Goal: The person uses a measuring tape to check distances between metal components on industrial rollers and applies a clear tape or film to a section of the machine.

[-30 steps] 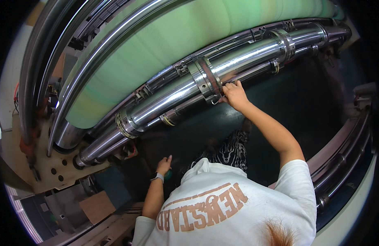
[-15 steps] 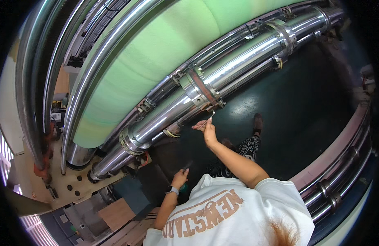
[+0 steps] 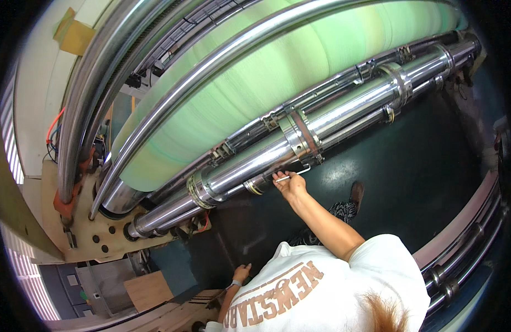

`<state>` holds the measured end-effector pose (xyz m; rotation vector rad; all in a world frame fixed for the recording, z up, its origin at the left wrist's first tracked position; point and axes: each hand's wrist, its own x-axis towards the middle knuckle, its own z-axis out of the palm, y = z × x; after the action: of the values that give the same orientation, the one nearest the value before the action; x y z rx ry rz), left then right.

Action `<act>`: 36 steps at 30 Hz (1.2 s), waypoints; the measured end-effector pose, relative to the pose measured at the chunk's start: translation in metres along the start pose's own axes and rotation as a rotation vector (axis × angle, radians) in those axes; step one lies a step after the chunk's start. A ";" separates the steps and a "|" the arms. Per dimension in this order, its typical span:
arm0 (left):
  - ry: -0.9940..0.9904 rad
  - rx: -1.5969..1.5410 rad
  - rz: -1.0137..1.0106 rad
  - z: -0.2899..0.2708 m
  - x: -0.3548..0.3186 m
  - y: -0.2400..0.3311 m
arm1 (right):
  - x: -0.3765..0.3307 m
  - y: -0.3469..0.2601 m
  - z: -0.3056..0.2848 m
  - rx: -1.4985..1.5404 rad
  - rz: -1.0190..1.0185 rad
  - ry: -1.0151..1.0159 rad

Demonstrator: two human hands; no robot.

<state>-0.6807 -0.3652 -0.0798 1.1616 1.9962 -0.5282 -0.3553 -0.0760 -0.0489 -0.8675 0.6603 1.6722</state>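
Observation:
A silver L-shaped hex key [image 3: 293, 175] is in my right hand [image 3: 291, 187], its long arm between thumb and fingers. The key's bent end points up beside the underside of a metal clamp collar [image 3: 301, 135] with a reddish-brown band. Whether that end touches the collar cannot be made out. This collar sits around a long polished steel shaft [image 3: 261, 159]. My left hand [image 3: 241, 273] hangs low at the left, away from the shaft, with its fingers curled. What it holds, if anything, is hidden.
A wide pale green roller [image 3: 239, 99] runs behind the shaft, under a curved steel bar [image 3: 178, 91]. More collars [image 3: 199, 191] ring the shaft. A cream machine frame [image 3: 84, 240] stands at the left, and other steel bars [image 3: 460, 265] lie at the right. The floor [image 3: 399, 149] is dark green.
The view has shifted, so the machine sits farther right. My right hand has turned the hex key from steep to flatter, its bent end now lower. My left hand has dropped lower.

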 end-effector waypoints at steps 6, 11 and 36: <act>0.012 -0.406 -0.036 -0.035 -0.010 0.071 | -0.005 -0.013 -0.001 -0.103 -0.001 -0.134; 0.060 -0.376 0.094 -0.055 -0.005 0.121 | 0.005 -0.031 -0.035 -0.352 0.025 -0.398; 0.468 -0.470 0.554 -0.067 -0.029 0.332 | -0.008 -0.057 -0.073 -1.550 -0.023 -0.869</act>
<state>-0.4115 -0.1701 -0.0085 1.5296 1.8868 0.5105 -0.2839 -0.1240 -0.0842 -0.9263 -1.4223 2.1311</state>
